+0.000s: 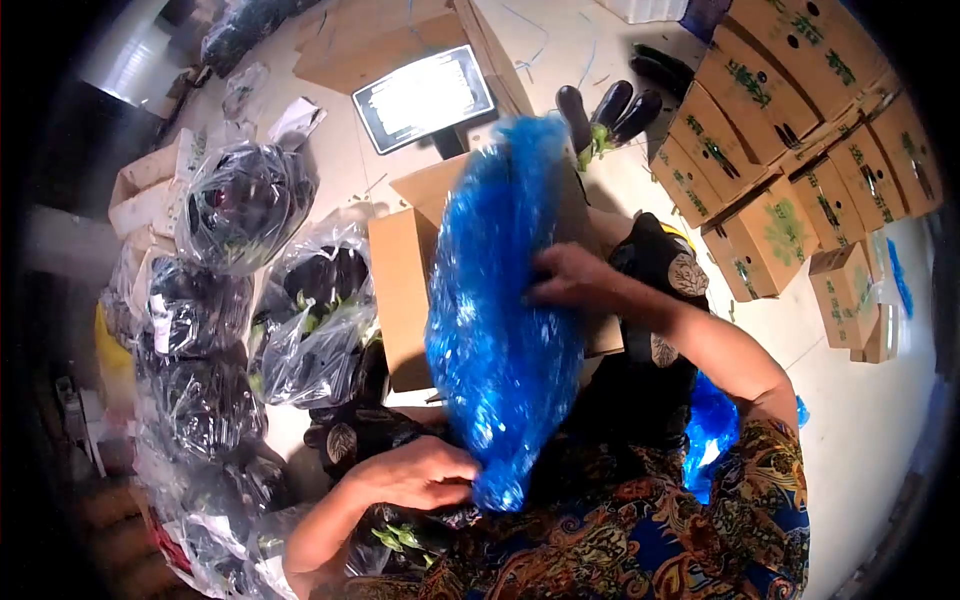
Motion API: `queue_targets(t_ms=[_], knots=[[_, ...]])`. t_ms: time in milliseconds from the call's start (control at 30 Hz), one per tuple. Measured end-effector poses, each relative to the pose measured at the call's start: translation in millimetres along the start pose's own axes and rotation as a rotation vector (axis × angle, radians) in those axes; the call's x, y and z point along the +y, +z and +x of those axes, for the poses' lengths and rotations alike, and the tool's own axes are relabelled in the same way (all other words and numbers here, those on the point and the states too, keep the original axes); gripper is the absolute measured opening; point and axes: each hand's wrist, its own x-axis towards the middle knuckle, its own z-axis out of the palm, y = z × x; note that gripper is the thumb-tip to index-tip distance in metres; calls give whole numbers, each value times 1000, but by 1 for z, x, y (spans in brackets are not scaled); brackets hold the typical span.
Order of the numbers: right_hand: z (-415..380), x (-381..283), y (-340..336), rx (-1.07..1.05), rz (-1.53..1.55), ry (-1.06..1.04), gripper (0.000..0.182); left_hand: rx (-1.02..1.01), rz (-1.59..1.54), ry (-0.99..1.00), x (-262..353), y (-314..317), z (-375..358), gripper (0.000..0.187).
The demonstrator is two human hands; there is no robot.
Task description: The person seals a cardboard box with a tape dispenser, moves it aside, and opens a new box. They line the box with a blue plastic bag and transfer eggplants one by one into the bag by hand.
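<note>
A long, crinkled blue plastic bag [500,300] stretches above an open cardboard box [402,300]. At its lower end, my left hand [430,474] has its fingers closed on the gathered plastic. My right hand [570,277] is at the bag's right side, its fingers bent against or into the plastic; the fingertips are partly hidden and blurred. The bag covers most of the box's opening, so the inside cannot be seen. A lit screen [424,98] stands just beyond the box.
Clear bags of dark eggplants [245,205] fill the left side. Loose eggplants [632,115] lie on the floor beyond the box. Printed cartons [745,120] are stacked at the right. More blue plastic [708,425] lies beside my right leg.
</note>
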Motion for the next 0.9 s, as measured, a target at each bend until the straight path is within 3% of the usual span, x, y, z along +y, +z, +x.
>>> queue_targets(t_ms=[67,100,200,233,267,300,333,400,500,533,600,667,700,733,800,900], knots=[[-5,-9,20,-66,-296,-98,35,-44,28,36,-7,4,-1,26],[-4,-4,30,-70,-406,-160,34,-36,121,-37,5,-10,-2,34],[-11,-34,35,37,-594,15,34,516,-193,-280,1,-47,-6,28],[-14,-46,31,96,-614,28,34,785,-168,-220,-4,-58,1,29],[-18,-52,28,135,-641,15,34,902,-292,-331,-4,-73,6,27],[-25,-57,25,172,-667,4,34,999,-280,-289,-19,-83,13,29],[-32,-59,23,206,-695,-8,34,1015,-76,-283,-35,-96,21,40],[-43,-57,22,257,-577,-59,26,1050,-53,-249,-62,-105,48,51],[-56,-45,23,358,-359,-144,16,812,62,-227,-85,-98,81,63],[-60,-43,22,389,-249,-164,15,692,296,-197,-86,-96,86,57],[-67,-40,19,490,-22,-148,16,235,713,-662,-84,-108,101,46],[-76,-38,9,631,216,-71,20,292,1093,-675,-119,-124,99,27],[-84,-39,1,654,261,-15,21,653,975,-688,-127,-137,98,25],[-93,-43,-8,679,305,42,22,872,902,-626,-132,-153,92,23],[-101,-48,-14,708,341,98,24,1136,909,-520,-146,-180,87,28],[-108,-49,-13,727,296,158,28,1210,547,-441,-165,-188,90,32]])
